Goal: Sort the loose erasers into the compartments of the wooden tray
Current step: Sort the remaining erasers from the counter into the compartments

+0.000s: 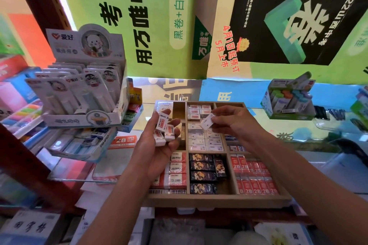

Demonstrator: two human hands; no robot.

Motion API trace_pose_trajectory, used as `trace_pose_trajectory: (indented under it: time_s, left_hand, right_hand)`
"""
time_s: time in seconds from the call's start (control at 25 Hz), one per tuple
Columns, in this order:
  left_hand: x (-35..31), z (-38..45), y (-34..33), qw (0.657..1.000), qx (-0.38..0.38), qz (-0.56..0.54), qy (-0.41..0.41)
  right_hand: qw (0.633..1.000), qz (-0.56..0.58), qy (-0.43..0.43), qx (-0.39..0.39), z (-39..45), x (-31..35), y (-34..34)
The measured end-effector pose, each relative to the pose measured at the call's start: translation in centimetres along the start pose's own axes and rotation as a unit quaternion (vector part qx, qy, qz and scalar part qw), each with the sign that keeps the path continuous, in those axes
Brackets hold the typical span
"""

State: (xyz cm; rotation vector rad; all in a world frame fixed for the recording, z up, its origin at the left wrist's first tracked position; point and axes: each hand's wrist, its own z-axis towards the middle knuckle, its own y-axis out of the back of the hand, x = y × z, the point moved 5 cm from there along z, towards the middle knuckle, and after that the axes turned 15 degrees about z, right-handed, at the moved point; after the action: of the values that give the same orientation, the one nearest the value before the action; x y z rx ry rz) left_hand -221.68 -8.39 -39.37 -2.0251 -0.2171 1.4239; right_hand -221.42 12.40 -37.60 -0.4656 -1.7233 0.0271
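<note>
Across the top of the frame I see big green posters (127,16) with black lettering and a dark one (298,14) at upper right. At left stands a white display box (83,85) of carded items, above a lower box (79,143) of blue-and-white packs. A smaller display box (288,101) sits at right.

In the lower centre lies the wooden tray (217,198), divided into compartments. Its bottom row holds white and red 2B erasers (177,169) at left, black-wrapped erasers (203,173) in the middle and small red 2B erasers (254,175) at right. The middle column above is filled with small white erasers (205,139); a top-left compartment (179,110) looks partly bare.

My left hand (157,145) hovers over the tray's left side, palm up, fingers curled round a handful of loose white erasers (164,129) with red labels. My right hand (233,123) is above the tray's centre, its thumb and fingertips (216,120) pinching a single white eraser (207,122), tilted, over the white-eraser compartments.
</note>
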Motion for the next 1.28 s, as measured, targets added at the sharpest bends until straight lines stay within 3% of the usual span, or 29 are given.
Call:
trace_pose_trajectory:
  time_s: [0.12,0.2,0.28,0.36,0.44,0.48,0.6,0.68,0.88,1.28]
  left_hand:
    - [0.0,0.1,0.1,1.000,-0.001,0.000,0.002]
    - [0.1,0.1,0.1,1.000,-0.003,0.003,0.005]
    - [0.1,0.1,0.1,1.000,-0.003,0.004,0.004]
    - [0.1,0.0,0.1,1.000,-0.002,0.002,0.004]
    - [0.1,0.0,0.1,1.000,-0.003,0.002,0.005]
    - [0.1,-0.1,0.1,1.000,-0.004,0.002,0.006]
    - [0.0,-0.1,0.1,1.000,-0.007,0.004,0.005]
    - [0.1,0.0,0.1,1.000,-0.010,0.006,0.007]
    - [0.1,0.1,0.2,1.000,-0.008,0.007,0.008]
    - [0.2,0.1,0.3,1.000,-0.014,0.007,0.005]
  right_hand:
    - [0.999,-0.017,-0.036,-0.019,-0.8,-1.0,-1.0]
    - [0.992,-0.125,-0.004,-0.010,-1.1,-1.5,-2.0]
    - [0.935,-0.342,0.098,-0.002,-1.1,-1.2,-2.9]
    - [0.839,-0.513,0.181,0.008,-1.1,-0.9,-3.7]
    - [0.774,-0.588,0.235,0.015,-1.0,-0.9,-3.8]
    - [0.766,-0.590,0.255,0.027,-1.1,-0.8,-3.7]
    - [0.780,-0.555,0.256,0.131,-1.4,-0.7,-3.5]
    - [0.766,-0.573,0.235,0.169,-1.6,-0.9,-3.6]
    - [0.742,-0.606,0.251,0.139,-1.4,-1.3,-4.3]
    - [0.772,-0.569,0.259,0.113,-0.7,-1.6,-3.8]
